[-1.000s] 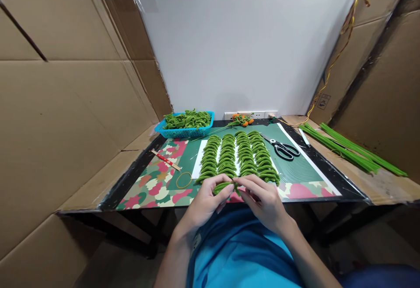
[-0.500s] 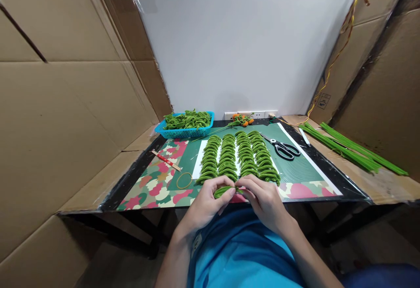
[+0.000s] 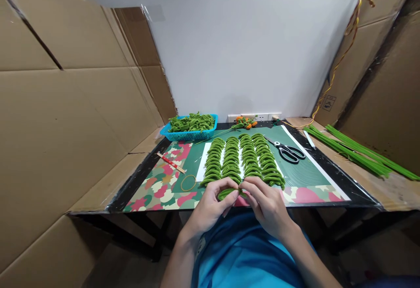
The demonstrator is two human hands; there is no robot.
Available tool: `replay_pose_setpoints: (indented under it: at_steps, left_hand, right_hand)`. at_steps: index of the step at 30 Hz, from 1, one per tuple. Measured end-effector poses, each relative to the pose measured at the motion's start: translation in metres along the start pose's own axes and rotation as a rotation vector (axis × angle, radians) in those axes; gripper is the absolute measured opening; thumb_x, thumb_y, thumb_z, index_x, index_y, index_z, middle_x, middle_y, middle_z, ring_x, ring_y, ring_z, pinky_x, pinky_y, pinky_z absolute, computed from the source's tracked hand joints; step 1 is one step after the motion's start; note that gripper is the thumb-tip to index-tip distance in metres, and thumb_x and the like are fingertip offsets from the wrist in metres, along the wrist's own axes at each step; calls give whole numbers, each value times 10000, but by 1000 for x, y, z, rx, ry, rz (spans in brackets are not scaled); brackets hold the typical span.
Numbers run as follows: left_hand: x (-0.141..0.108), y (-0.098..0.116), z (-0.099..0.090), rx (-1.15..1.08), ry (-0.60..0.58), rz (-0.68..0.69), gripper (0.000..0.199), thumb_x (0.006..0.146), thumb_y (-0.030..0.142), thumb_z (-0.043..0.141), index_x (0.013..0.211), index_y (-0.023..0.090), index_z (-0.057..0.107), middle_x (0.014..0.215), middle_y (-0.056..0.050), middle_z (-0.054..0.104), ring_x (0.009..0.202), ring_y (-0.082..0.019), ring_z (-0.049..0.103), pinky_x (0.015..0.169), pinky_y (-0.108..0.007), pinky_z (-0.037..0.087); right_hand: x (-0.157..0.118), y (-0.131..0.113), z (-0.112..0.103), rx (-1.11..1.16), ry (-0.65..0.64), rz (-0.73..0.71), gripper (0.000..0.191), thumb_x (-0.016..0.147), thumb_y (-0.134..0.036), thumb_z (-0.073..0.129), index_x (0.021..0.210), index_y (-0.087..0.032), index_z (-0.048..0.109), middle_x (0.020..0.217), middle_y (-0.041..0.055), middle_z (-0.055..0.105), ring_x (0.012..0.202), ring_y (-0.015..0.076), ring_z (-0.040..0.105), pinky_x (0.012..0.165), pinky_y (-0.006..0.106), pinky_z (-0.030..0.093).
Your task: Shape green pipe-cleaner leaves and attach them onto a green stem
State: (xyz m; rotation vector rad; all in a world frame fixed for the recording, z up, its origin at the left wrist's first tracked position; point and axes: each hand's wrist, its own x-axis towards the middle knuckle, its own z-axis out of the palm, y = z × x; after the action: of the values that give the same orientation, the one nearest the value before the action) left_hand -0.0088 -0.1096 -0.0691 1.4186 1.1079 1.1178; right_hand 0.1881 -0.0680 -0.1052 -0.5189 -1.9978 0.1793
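Observation:
Both hands meet at the table's front edge over a fuzzy green pipe-cleaner leaf (image 3: 225, 193). My left hand (image 3: 215, 200) is closed on its looped body, with thumb and forefinger pinching it. My right hand (image 3: 266, 199) pinches the leaf's other end, where the fingertips of both hands almost touch. Part of the leaf is hidden by the fingers. Just beyond the hands, several similar curved green pipe-cleaner pieces (image 3: 230, 159) lie overlapped in columns on a white sheet (image 3: 201, 165).
A blue basket (image 3: 188, 136) heaped with green pieces stands back left. Orange pipe-cleaner flowers (image 3: 246, 122) lie at the back. Black-handled scissors (image 3: 290, 153), a white knife-like tool (image 3: 309, 140) and long green pipe cleaners (image 3: 354, 152) are at right. A red-wrapped stick (image 3: 170, 163) and rubber band (image 3: 188, 183) lie left.
The view has shifted slightly, so the scene sits a little to the right and lower. Both hands keep their pinch on the leaf, with only small finger movement.

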Motion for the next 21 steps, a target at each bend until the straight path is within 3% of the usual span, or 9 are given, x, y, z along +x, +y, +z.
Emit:
replay_pose_setpoints:
  at_steps: [4,7,10,17,21]
  left_hand:
    - [-1,2,0,68,28,26,304,983,459,746,972,159,704,806,26,600,581,-64,464,529,-185,369]
    - [0,4,-2,170,33,80,263,997,423,729,951,163,722,875,-6,675,749,-122,598,697,-212,472]
    - [1,4,-3,233,32,123,233,1003,393,717,939,170,723,908,-15,703,886,-162,651,817,-232,498]
    - [-1,1,-6,315,28,126,207,993,376,715,956,173,720,935,-21,727,916,-174,670,853,-244,514]
    - [-1,5,-6,339,-7,133,200,990,367,714,961,173,755,946,-32,755,918,-182,688,856,-249,521]
  right_hand:
    - [0,0,1,9,1,-6,234,1105,-112,466,1256,-208,616,1158,124,744,978,209,754,800,280,579]
    - [2,1,0,18,-54,20,219,1117,-122,455,1232,-214,618,1155,104,751,982,206,750,807,277,559]
    - [3,0,-1,11,-109,53,206,1129,-140,438,1220,-212,608,1147,101,740,981,213,727,810,290,536]
    - [5,-4,-1,-18,-245,108,232,1130,-185,382,1017,-213,582,933,63,657,814,214,601,705,317,414]
    - [8,-5,-9,151,-294,252,221,1142,-264,444,958,-226,559,862,6,630,748,171,571,672,291,368]
